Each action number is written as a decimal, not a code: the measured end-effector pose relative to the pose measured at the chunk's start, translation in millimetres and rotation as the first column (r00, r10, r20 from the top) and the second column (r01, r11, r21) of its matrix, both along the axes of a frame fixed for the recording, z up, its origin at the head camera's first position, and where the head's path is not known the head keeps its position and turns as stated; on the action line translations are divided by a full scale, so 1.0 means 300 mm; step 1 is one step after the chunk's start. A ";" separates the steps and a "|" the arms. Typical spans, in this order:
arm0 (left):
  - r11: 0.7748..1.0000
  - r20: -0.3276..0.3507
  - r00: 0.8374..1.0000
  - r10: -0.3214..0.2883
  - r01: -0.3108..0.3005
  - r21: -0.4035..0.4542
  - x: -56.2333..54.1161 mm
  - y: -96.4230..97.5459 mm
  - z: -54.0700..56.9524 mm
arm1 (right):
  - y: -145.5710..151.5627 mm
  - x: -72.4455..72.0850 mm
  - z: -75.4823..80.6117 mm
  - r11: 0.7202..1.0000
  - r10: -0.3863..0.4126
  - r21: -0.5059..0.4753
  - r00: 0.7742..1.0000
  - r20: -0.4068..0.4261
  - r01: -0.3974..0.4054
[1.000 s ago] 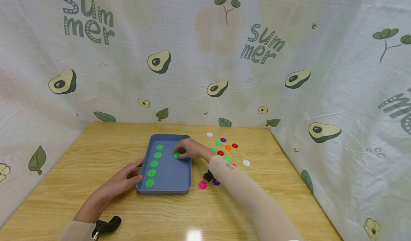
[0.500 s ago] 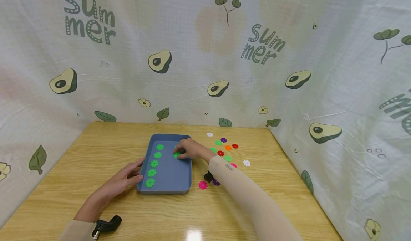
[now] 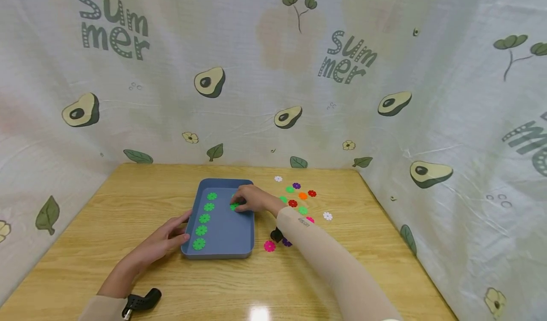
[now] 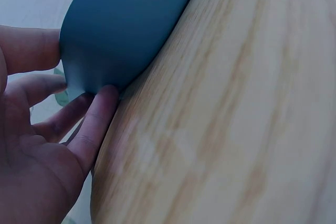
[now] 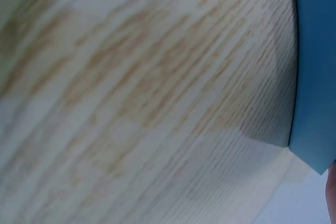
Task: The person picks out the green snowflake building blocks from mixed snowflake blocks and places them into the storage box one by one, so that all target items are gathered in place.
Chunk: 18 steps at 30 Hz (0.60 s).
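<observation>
A blue-grey tray (image 3: 226, 235) lies on the wooden table, with a column of several green snowflake-shaped discs (image 3: 204, 218) down its left side. My right hand (image 3: 253, 198) reaches over the tray's right rim and pinches a green disc (image 3: 233, 207) at the tray floor. Just behind those fingers, part of another green disc shows. My left hand (image 3: 164, 238) rests against the tray's left side. In the left wrist view, its fingers (image 4: 97, 121) lie lightly extended against the outer wall. Only a sliver of the right hand (image 5: 332, 192) enters the right wrist view.
Right of the tray lie scattered discs: white (image 3: 327, 216), orange (image 3: 303, 196), red (image 3: 312, 193), light green (image 3: 303, 210) and pink (image 3: 269, 246). The right forearm covers part of them. A printed cloth (image 3: 256, 74) hangs behind the table.
Both hands and the tray stay practically in place. The head view shifts very slightly.
</observation>
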State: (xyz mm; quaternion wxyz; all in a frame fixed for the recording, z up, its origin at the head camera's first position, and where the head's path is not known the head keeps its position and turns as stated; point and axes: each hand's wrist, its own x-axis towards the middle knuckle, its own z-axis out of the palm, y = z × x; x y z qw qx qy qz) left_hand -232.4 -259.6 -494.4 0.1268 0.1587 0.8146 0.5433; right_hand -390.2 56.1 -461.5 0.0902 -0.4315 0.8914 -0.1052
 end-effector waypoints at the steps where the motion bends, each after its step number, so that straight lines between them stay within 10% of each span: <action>1: 1.000 0.001 1.000 0.000 0.000 0.001 0.000 0.001 0.000 | 0.001 -0.001 0.000 1.000 0.001 0.000 1.000 0.000 -0.001; 18: 1.000 0.022 1.000 -0.001 0.000 0.012 -0.002 0.008 -0.004 | 0.054 0.026 0.050 0.995 0.030 -0.098 0.999 -0.043 -0.034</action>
